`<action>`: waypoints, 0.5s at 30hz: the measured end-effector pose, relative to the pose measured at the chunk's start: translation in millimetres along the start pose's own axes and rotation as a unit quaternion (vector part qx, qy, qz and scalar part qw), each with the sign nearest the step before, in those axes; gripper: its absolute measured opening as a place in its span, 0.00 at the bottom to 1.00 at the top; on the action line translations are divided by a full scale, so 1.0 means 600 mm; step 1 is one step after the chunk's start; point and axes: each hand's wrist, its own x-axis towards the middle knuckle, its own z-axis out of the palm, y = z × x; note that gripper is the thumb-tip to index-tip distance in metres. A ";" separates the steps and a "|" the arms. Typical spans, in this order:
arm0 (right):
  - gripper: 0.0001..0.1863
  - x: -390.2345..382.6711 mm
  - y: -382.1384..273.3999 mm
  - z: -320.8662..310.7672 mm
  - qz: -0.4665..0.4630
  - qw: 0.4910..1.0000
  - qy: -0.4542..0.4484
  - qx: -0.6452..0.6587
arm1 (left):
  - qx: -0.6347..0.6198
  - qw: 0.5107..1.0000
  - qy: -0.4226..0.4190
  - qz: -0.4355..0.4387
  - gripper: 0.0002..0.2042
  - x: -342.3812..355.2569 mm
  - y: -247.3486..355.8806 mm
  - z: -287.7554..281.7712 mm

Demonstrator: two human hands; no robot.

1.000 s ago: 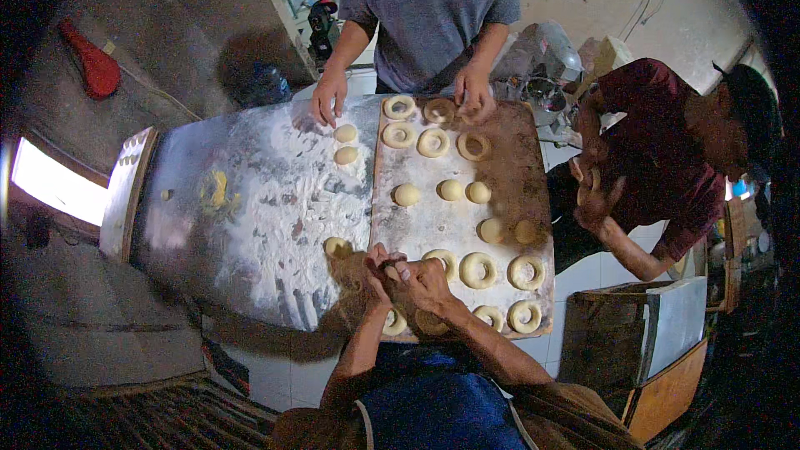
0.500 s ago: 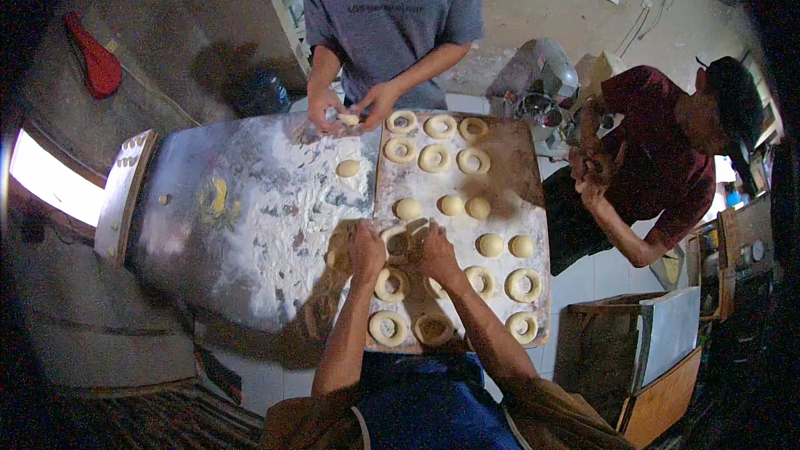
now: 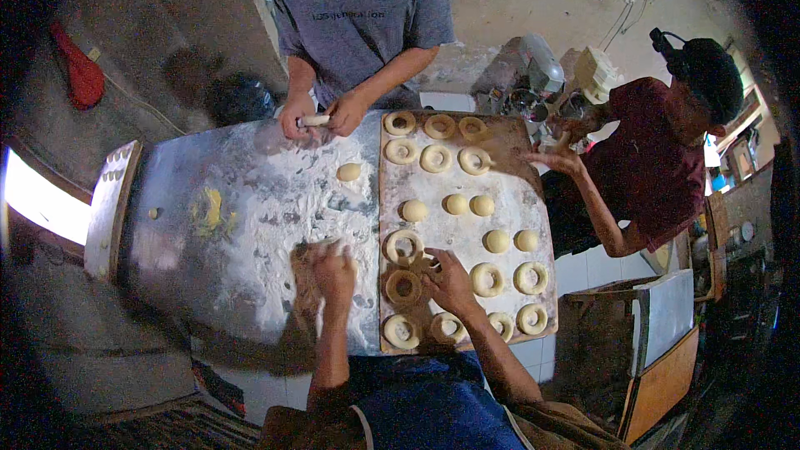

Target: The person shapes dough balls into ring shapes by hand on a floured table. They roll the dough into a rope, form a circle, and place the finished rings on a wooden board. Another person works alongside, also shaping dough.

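My left hand (image 3: 335, 271) is above the floured part of the table, left of the board. Its fingers are smeared by motion and no dough shows in it. My right hand (image 3: 452, 283) hovers at the board with thumb and fingers apart, holding nothing I can see. Just left of its fingertips lies a dough ring (image 3: 390, 247), flat on the floured board (image 3: 454, 242). Below that ring, in shadow, is another dough ring (image 3: 390, 289). Further rings fill the board's near and far rows. Several round dough balls (image 3: 497, 241) sit between them.
Across the table, a person in a grey shirt (image 3: 362, 12) holds a short dough roll (image 3: 314, 120). At right, a person in maroon (image 3: 658, 150) reaches a hand (image 3: 560, 158) toward the board's edge. One dough ball (image 3: 348, 172) lies on the floured metal table (image 3: 175, 200).
The dough ring between my hands now lies on the board. My left hand has moved left and down off the board; my right moved slightly down. The person in maroon has stretched a hand out.
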 end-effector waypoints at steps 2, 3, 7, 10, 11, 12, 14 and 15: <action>0.24 -0.015 -0.005 0.011 0.002 0.999 0.016 0.042 | 0.012 0.988 -0.141 -0.067 0.15 -0.015 -0.043 -0.036; 0.23 -0.019 -0.017 0.008 -0.048 0.997 0.012 0.051 | 0.014 0.977 -0.195 -0.089 0.17 -0.024 -0.059 -0.044; 0.17 -0.026 -0.035 0.062 -0.017 0.999 -0.001 0.052 | 0.021 0.973 -0.215 -0.085 0.21 -0.048 -0.055 -0.027; 0.19 -0.022 -0.075 0.091 0.005 0.996 -0.025 0.091 | -0.079 0.973 -0.184 -0.118 0.22 -0.075 -0.063 0.016; 0.21 -0.019 -0.083 0.095 0.003 0.997 -0.053 0.061 | -0.212 0.944 -0.193 -0.164 0.22 -0.091 -0.088 0.061; 0.21 -0.017 -0.081 0.110 0.001 0.997 -0.036 0.071 | -0.340 0.896 -0.201 -0.206 0.22 -0.098 -0.101 0.086; 0.23 -0.012 -0.059 0.151 0.003 0.996 0.005 0.092 | -0.398 0.876 -0.195 -0.189 0.24 -0.074 -0.081 0.028; 0.23 -0.001 -0.061 0.164 0.031 0.988 -0.017 0.150 | -0.433 0.857 -0.211 -0.184 0.25 -0.067 -0.087 0.010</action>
